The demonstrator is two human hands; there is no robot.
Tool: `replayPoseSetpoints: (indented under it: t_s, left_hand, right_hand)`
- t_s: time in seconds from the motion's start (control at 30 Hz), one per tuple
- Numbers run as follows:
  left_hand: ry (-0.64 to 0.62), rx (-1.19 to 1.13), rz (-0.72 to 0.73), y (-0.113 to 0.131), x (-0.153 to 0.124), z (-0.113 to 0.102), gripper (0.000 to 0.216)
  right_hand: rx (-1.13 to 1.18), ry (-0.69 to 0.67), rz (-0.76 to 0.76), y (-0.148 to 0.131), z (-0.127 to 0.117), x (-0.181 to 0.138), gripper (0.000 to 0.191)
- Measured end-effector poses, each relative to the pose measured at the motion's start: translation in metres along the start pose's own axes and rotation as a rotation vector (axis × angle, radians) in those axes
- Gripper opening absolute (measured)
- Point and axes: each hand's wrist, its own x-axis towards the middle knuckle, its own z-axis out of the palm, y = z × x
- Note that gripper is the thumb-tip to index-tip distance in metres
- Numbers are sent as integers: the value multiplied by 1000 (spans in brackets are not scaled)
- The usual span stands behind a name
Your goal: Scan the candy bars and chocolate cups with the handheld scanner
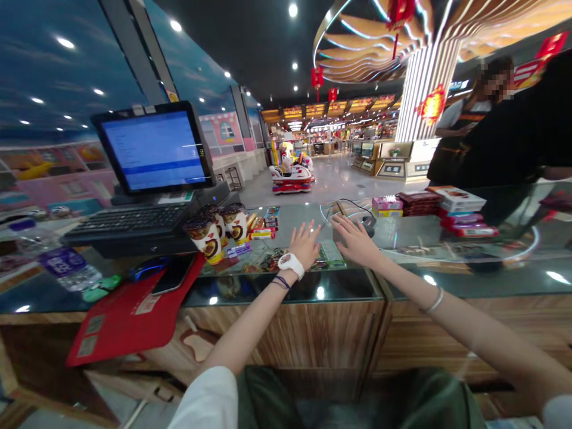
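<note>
Both my arms reach forward over a glass counter top (339, 286). My left hand (304, 242), with a white watch on the wrist, is open, fingers spread, just above the glass and holds nothing. My right hand (355, 239) is also open with fingers spread, next to a dark barcode scanner (368, 225) with a black cable. Small packets (330, 253) lie under the glass between the two hands. Several paper cups (218, 229) stand to the left of my left hand.
A till screen (154, 147) and black keyboard (129, 219) stand at the left. A phone (172, 275) lies on a red folder (127, 316) that overhangs the counter edge. Boxed goods (429, 205) are stacked at the right. Two people (500, 137) stand behind the counter.
</note>
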Motion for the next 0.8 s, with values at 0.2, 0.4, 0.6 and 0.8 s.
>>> replayPoseSetpoints:
  t_s: [0.2, 0.4, 0.6, 0.8]
  left_hand:
    - [10, -64, 200, 67, 27, 9, 53]
    - [8, -114, 358, 132, 57, 21, 53]
    - [-31, -154, 455, 188, 85, 35, 52]
    - [-68, -201, 501, 233, 110, 54, 51]
  right_hand:
    - [-100, 47, 103, 60, -18, -53, 63]
    - [-152, 91, 203, 114, -37, -97, 60]
    - [-149, 99, 367, 167, -58, -132, 53]
    - [-208, 123, 477, 223, -69, -161, 52]
